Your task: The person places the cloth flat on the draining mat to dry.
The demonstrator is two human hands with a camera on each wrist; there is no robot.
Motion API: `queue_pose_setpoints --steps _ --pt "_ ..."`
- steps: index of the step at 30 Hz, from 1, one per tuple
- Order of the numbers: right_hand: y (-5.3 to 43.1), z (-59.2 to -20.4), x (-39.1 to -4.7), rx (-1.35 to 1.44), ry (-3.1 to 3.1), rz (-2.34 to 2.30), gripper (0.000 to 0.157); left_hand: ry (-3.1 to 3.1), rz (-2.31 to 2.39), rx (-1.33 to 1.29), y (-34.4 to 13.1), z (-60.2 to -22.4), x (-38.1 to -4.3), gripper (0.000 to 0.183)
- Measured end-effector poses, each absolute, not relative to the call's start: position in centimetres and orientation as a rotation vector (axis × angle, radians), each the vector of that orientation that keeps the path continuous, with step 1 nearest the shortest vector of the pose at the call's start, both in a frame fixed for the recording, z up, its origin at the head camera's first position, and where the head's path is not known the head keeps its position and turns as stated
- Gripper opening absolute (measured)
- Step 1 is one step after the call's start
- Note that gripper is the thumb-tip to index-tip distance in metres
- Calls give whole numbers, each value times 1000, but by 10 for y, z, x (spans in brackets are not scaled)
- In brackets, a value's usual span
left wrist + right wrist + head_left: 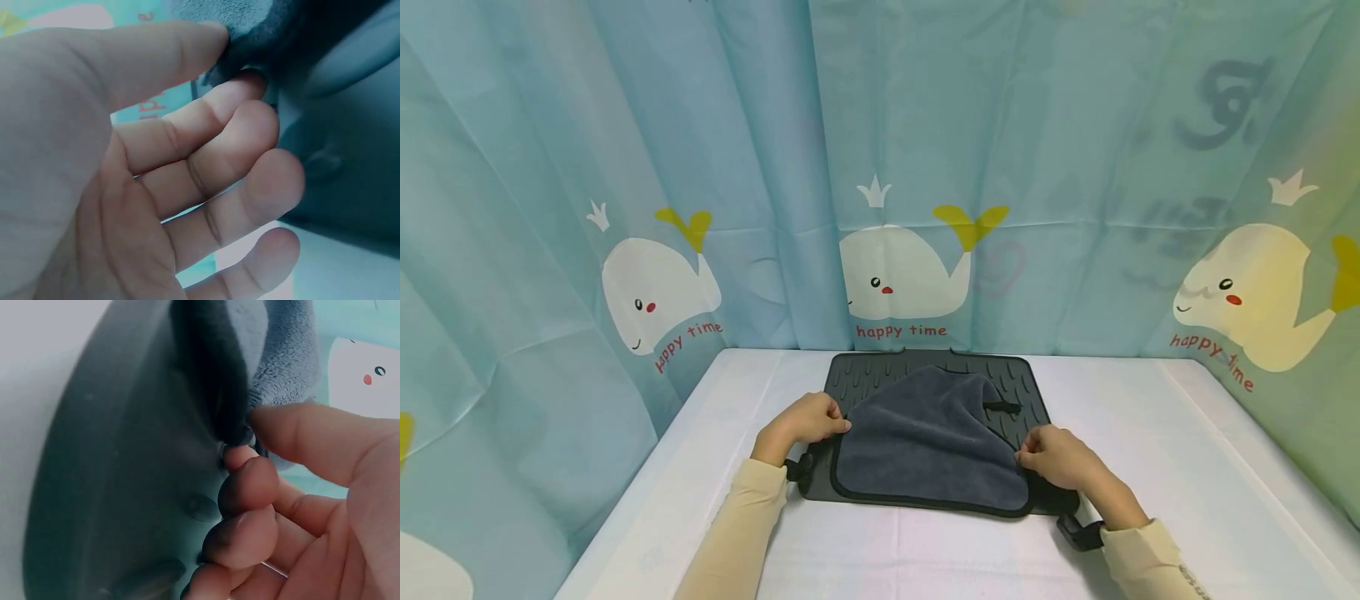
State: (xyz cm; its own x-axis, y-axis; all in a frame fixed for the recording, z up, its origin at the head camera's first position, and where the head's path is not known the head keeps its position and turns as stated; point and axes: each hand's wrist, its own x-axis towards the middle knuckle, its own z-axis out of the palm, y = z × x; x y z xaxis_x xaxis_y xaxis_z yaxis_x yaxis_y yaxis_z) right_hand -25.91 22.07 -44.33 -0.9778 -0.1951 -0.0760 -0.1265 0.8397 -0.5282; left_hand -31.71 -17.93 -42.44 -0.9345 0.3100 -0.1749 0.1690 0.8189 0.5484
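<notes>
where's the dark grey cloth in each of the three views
Head: the dark grey cloth lies below centre, between the left hand and the right hand.
Left wrist: at the top edge, just right of centre, pinched beneath the thumb tip.
Right wrist: top middle, reaching right of centre, its edge pinched by thumb and finger.
Shared landmark: the dark ridged mat, on the right in the left wrist view, left in the right wrist view.
</notes>
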Motion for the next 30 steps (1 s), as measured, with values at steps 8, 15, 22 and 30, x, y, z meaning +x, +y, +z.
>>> queue_pose_setpoints --steps 8,15,22,30 --pt "217 -443 -258 -211 2902 -773 16 2778 718 398 -177 -430 -318 50" --pt "218 -443 -260 -213 2897 -775 15 2776 725 397 -177 -430 -317 49" --pt "222 -442 -261 -288 2916 -874 16 2838 815 318 -177 -426 -318 33" --pt "228 -439 -272 -329 2885 -1011 14 3001 848 308 -165 -431 -329 16"
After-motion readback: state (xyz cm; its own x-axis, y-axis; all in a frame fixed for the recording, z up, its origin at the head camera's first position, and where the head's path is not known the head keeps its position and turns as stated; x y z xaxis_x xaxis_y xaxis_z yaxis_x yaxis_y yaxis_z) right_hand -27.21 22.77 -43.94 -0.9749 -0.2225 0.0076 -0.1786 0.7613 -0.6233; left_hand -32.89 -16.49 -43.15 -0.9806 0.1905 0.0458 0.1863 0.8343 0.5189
